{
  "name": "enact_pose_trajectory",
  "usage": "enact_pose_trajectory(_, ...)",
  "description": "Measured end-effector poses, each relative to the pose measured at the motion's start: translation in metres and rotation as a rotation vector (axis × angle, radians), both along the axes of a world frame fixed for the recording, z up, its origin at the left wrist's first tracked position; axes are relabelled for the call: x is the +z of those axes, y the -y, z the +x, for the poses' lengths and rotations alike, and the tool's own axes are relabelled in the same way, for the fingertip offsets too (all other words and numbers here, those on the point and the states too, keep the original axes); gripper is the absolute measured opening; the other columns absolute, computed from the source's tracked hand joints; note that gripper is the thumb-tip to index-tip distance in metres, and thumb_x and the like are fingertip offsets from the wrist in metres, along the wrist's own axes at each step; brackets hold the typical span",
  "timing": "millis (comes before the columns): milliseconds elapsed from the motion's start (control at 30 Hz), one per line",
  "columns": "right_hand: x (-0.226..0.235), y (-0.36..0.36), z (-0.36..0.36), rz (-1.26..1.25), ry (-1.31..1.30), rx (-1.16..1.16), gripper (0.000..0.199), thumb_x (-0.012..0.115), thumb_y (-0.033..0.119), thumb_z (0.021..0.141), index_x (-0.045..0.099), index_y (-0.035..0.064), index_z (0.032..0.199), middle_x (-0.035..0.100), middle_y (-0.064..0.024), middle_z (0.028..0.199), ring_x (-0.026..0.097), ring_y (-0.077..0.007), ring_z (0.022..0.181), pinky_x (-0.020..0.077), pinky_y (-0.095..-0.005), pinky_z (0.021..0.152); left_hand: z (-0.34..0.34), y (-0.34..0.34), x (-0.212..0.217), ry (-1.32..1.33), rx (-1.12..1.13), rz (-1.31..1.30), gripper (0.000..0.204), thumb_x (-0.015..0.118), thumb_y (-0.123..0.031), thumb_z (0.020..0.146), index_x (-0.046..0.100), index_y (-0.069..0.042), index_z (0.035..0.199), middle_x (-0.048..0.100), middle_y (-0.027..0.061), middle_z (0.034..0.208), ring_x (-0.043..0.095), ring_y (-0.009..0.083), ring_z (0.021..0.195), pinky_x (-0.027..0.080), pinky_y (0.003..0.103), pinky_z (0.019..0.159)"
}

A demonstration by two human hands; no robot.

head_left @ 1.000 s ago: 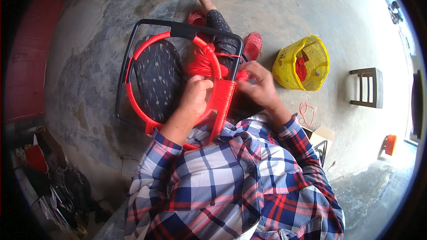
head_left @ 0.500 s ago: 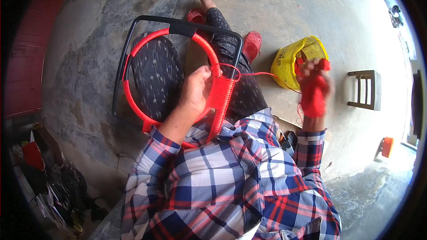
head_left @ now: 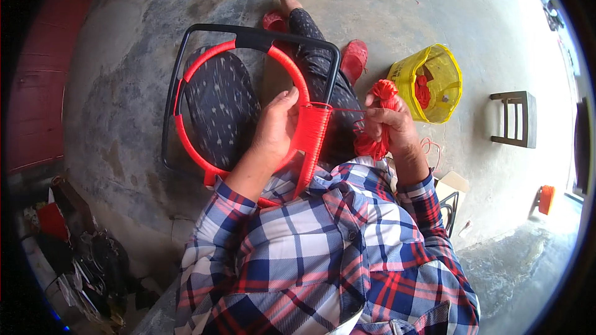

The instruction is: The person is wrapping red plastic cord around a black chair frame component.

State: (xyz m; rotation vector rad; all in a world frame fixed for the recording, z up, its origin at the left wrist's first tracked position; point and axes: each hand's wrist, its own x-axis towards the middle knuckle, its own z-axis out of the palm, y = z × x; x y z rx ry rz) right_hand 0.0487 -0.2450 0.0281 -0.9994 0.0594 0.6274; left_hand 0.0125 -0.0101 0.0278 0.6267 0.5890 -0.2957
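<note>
A black metal frame (head_left: 186, 43) with a red cord-wrapped ring (head_left: 211, 56) rests across my lap. My left hand (head_left: 276, 127) grips the ring beside a band of tightly wound red cord (head_left: 313, 127). My right hand (head_left: 388, 124) is shut on a bundle of red cord (head_left: 380, 92), held just right of the frame. A thin taut strand (head_left: 347, 110) runs from the wound band to that bundle. My legs in dark patterned trousers (head_left: 217, 102) show through the ring.
A yellow bucket (head_left: 406, 74) holding more red cord stands on the concrete floor to the right. Red slippers (head_left: 354, 59) lie near my feet. A small dark stool (head_left: 512, 118) is farther right, an orange object (head_left: 545, 198) beyond it. Clutter sits at lower left (head_left: 74, 242).
My right hand, flung out to the right with the cord bundle half a second ago, has come back close to the frame. The left hand stays on the ring.
</note>
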Motion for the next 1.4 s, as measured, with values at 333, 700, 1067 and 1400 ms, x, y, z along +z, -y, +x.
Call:
enact_pose_trajectory(333, 0.000, 0.007, -0.009, 0.116, -0.048, -0.056, 0.016, 0.054, -0.002, 0.079, 0.054, 0.0006, 0.095, 0.045, -0.0026, 0.051, 0.040, -0.0117, 0.038, 0.0326, -0.0249, 0.040, -0.004, -0.005, -0.014, 0.135, -0.082, 0.091, 0.009, 0.050, -0.014, 0.090, 0.053, -0.006, 0.094, 0.062, 0.0068, 0.085, 0.063, 0.0169, 0.076, 0.053, 0.031, 0.073)
enact_pose_trajectory(700, 0.020, -0.001, -0.016, 0.098, -0.054, -0.128, 0.017, 0.055, -0.001, 0.077, 0.053, 0.0009, 0.094, 0.045, -0.0024, 0.053, 0.040, -0.0107, 0.039, 0.0312, -0.0248, 0.039, -0.007, 0.003, 0.001, 0.224, -0.333, 0.245, 0.035, 0.061, -0.004, 0.085, 0.045, -0.002, 0.116, 0.065, 0.0160, 0.097, 0.067, 0.0238, 0.078, 0.054, 0.034, 0.071)
enact_pose_trajectory(1067, 0.040, 0.119, 0.032, -0.493, 0.239, -0.464, 0.015, 0.057, 0.012, 0.088, 0.055, 0.0023, 0.099, 0.064, -0.0074, 0.077, 0.054, -0.0126, 0.054, 0.0454, -0.0248, 0.050, -0.007, -0.008, -0.001, 0.182, -0.284, 0.120, 0.034, 0.057, -0.014, 0.088, 0.048, -0.001, 0.117, 0.065, 0.0188, 0.097, 0.067, 0.0255, 0.083, 0.054, 0.033, 0.075)
enact_pose_trajectory(1400, -0.004, 0.108, 0.006, 0.152, 0.176, -0.485, 0.035, 0.050, 0.014, 0.088, 0.051, 0.0045, 0.121, 0.062, -0.0100, 0.101, 0.060, -0.0211, 0.094, 0.0496, -0.0343, 0.085, 0.004, -0.003, -0.006, 0.050, -0.357, 0.189, 0.026, 0.055, -0.026, 0.092, 0.057, -0.001, 0.101, 0.067, 0.0204, 0.087, 0.068, 0.0269, 0.073, 0.055, 0.035, 0.068)
